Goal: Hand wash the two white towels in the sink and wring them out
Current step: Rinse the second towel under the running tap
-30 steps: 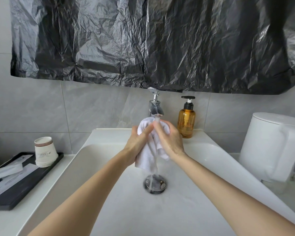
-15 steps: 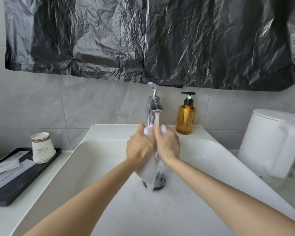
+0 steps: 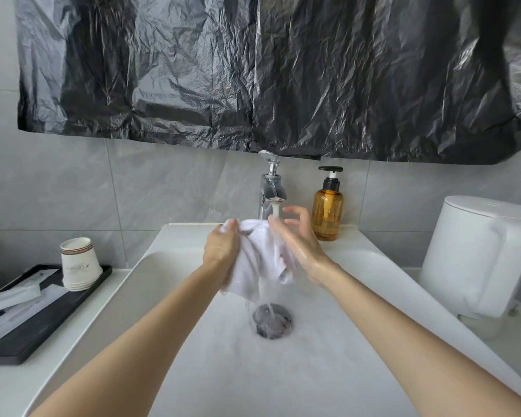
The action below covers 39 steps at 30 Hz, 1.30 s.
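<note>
The white towel (image 3: 260, 260) hangs bunched over the sink (image 3: 358, 260), under the running tap (image 3: 272, 188). My left hand (image 3: 221, 254) grips its upper edge; my right hand (image 3: 298, 239) rests flat against it, fingers spread. A soap bottle (image 3: 327, 212) stands just right.

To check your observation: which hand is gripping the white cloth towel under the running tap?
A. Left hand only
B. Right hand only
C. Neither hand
A: the left hand is closed on the white cloth towel, while the right hand has its fingers spread open.
</note>
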{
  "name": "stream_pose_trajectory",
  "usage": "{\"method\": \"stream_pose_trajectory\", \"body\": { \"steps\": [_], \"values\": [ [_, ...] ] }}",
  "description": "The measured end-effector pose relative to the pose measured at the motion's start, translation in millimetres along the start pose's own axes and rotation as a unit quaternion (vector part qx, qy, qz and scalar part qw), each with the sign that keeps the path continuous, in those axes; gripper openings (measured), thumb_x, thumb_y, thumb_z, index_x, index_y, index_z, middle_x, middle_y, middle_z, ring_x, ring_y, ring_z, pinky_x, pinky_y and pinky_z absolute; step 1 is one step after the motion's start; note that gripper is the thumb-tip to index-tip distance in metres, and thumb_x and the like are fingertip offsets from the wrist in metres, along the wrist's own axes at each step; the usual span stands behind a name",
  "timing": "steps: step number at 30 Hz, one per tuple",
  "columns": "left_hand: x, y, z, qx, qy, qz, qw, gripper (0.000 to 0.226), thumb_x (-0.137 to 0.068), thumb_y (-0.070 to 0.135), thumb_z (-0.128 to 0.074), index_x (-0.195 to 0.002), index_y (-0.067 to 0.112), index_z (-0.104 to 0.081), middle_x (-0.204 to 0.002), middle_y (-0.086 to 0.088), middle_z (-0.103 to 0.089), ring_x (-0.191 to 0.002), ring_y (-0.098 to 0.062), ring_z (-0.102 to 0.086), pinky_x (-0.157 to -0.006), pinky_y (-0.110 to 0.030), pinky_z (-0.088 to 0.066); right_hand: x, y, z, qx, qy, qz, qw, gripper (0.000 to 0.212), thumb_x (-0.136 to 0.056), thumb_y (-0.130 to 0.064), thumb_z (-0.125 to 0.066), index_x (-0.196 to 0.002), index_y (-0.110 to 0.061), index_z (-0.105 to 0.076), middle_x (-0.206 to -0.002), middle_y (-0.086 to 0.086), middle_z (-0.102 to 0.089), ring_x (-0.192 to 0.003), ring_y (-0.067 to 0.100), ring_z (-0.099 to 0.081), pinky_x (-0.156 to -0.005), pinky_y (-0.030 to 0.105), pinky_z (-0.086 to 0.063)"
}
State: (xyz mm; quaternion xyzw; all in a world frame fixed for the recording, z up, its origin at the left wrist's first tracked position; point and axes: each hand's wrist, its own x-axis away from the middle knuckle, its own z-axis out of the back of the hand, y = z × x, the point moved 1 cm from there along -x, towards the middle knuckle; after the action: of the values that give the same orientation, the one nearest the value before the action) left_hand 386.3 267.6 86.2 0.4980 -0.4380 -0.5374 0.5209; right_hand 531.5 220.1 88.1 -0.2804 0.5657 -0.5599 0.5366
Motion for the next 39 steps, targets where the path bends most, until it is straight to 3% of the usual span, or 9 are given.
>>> {"method": "stream_pose_trajectory", "body": {
  "steps": [5, 10, 14, 20, 24, 27, 30, 34, 39],
  "values": [
    [-1.3, 6.1, 8.2, 0.147, 0.004, 0.017, 0.989, 0.028, -0.100, 0.038, -0.046, -0.086, 0.018, -0.062, -0.103, -0.011, -0.067, -0.095, -0.028, -0.064, -0.095, -0.040, -0.050, 6.1, 1.0, -25.4, -0.033, -0.004, 0.019, 0.999, 0.081, -0.057, -0.076, -0.070, -0.128, -0.048, -0.042, -0.138, -0.011, -0.049, -0.124, 0.013, -0.051, -0.091, 0.044, -0.054],
    [8.2, 4.5, -2.2, 0.055, -0.007, -0.044, 0.998, 0.038, -0.086, 0.061, -0.046, -0.092, 0.026, -0.061, -0.101, -0.006, -0.069, -0.100, -0.030, -0.064, -0.095, -0.048, -0.049, 8.5, -4.9, -31.0, 0.018, 0.095, 0.016, 0.995, 0.055, -0.068, -0.069, -0.069, -0.115, -0.041, -0.056, -0.109, -0.015, -0.067, -0.102, 0.010, -0.062, -0.083, 0.028, -0.052],
    [18.5, 3.9, -10.9, -0.040, 0.005, -0.079, 0.996, 0.034, -0.098, 0.046, -0.037, -0.099, 0.021, -0.061, -0.104, -0.007, -0.066, -0.104, -0.031, -0.059, -0.097, -0.044, -0.044, 11.1, -0.6, -29.9, 0.063, 0.156, -0.033, 0.985, 0.059, -0.060, -0.079, -0.063, -0.096, -0.032, -0.062, -0.094, -0.012, -0.069, -0.091, 0.012, -0.064, -0.082, 0.033, -0.052],
    [17.4, 5.3, -12.1, -0.037, -0.026, -0.083, 0.996, 0.032, -0.099, 0.043, -0.038, -0.101, 0.022, -0.063, -0.109, -0.007, -0.067, -0.107, -0.031, -0.058, -0.101, -0.046, -0.043, 1.5, -6.0, -19.5, 0.210, 0.189, 0.035, 0.959, 0.037, -0.089, -0.052, -0.046, -0.080, -0.019, -0.062, -0.095, 0.007, -0.070, -0.090, 0.029, -0.061, -0.072, 0.029, -0.037],
    [16.0, 2.0, -12.3, -0.002, -0.085, -0.055, 0.995, 0.033, -0.092, 0.048, -0.053, -0.098, 0.017, -0.064, -0.102, -0.007, -0.070, -0.101, -0.027, -0.064, -0.095, -0.042, -0.050, -3.6, 5.7, -5.4, 0.184, 0.136, -0.005, 0.973, 0.038, -0.085, -0.049, -0.053, -0.084, -0.014, -0.067, -0.084, 0.010, -0.069, -0.081, 0.031, -0.063, -0.066, 0.032, -0.048],
    [17.4, 5.6, -9.4, 0.036, -0.146, -0.021, 0.988, 0.021, -0.092, 0.035, -0.063, -0.092, 0.014, -0.065, -0.087, -0.006, -0.070, -0.078, -0.019, -0.066, -0.071, -0.027, -0.053, -5.8, 4.3, 14.0, 0.110, 0.051, -0.102, 0.987, 0.031, -0.089, -0.049, -0.053, -0.074, -0.021, -0.058, -0.073, 0.004, -0.062, -0.068, 0.023, -0.059, -0.055, 0.028, -0.047],
    [14.6, 8.3, -4.2, 0.047, -0.171, 0.003, 0.984, 0.020, -0.088, 0.033, -0.067, -0.091, 0.013, -0.070, -0.091, -0.010, -0.072, -0.079, -0.022, -0.067, -0.078, -0.032, -0.053, -3.1, -0.4, 30.3, 0.116, -0.020, -0.076, 0.990, 0.011, -0.098, -0.033, -0.049, -0.103, -0.027, -0.056, -0.114, 0.012, -0.062, -0.095, 0.020, -0.060, -0.086, 0.035, -0.048],
    [9.1, 16.8, -0.2, 0.053, -0.172, 0.012, 0.984, 0.027, -0.086, 0.040, -0.068, -0.093, 0.014, -0.073, -0.095, -0.011, -0.075, -0.084, -0.025, -0.070, -0.085, -0.036, -0.054, 7.7, -14.5, 43.2, 0.114, -0.106, 0.006, 0.988, 0.054, -0.096, -0.008, -0.045, -0.143, -0.031, -0.033, -0.134, 0.008, -0.049, -0.098, 0.012, -0.055, -0.072, 0.012, -0.041],
    [1.0, 22.6, 7.5, 0.078, -0.248, 0.013, 0.965, 0.049, -0.083, 0.044, -0.063, -0.110, 0.003, -0.067, -0.119, -0.023, -0.066, -0.108, -0.033, -0.066, -0.104, -0.044, -0.046, 9.3, -9.4, 32.9, 0.228, -0.248, 0.028, 0.941, 0.118, -0.064, -0.033, -0.087, -0.152, -0.038, -0.010, -0.153, -0.014, -0.025, -0.137, 0.005, -0.030, -0.113, 0.032, -0.032]
  ]
}}
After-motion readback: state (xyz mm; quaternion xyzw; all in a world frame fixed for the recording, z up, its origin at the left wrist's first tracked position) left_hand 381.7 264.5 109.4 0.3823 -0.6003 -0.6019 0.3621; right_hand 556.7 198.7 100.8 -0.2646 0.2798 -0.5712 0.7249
